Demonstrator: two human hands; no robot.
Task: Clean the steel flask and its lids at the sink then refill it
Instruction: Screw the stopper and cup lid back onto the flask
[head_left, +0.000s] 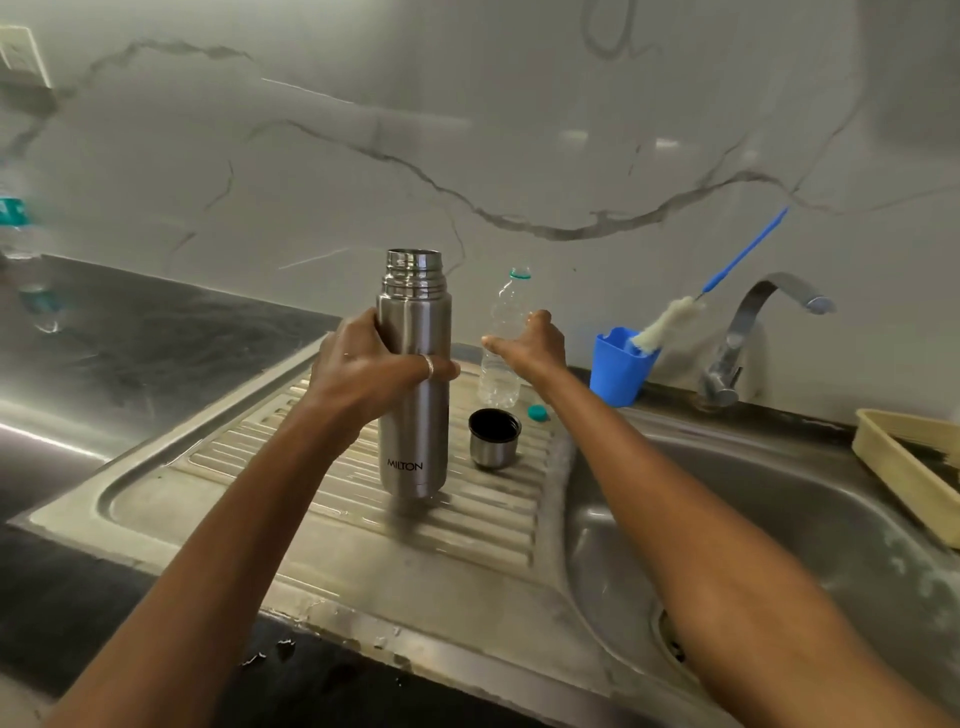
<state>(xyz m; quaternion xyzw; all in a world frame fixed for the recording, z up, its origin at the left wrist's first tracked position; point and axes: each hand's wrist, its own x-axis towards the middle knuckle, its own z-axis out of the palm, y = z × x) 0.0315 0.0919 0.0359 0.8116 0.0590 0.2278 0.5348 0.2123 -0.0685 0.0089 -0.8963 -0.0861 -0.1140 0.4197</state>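
Fingers (440, 370) of left hand (374, 366) curled round flask (414, 434) at mid-body. Flask upright on drainboard (311, 519), mouth uncapped. Right hand (530, 345) reaching at clear bottle (500, 376) behind flask, fingers spread, gripping nothing; contact with bottle unclear. Steel lid (493, 439) mouth-up just right of flask. Teal cap (538, 413) near bottle's base. Blue cup (621, 371) holds brush (670, 325), beside tap (753, 332). Sink (779, 519) to the right.

Silver flask (414, 374), blue cup (618, 371), teal cap (538, 413), grey-veined white wall (467, 130)
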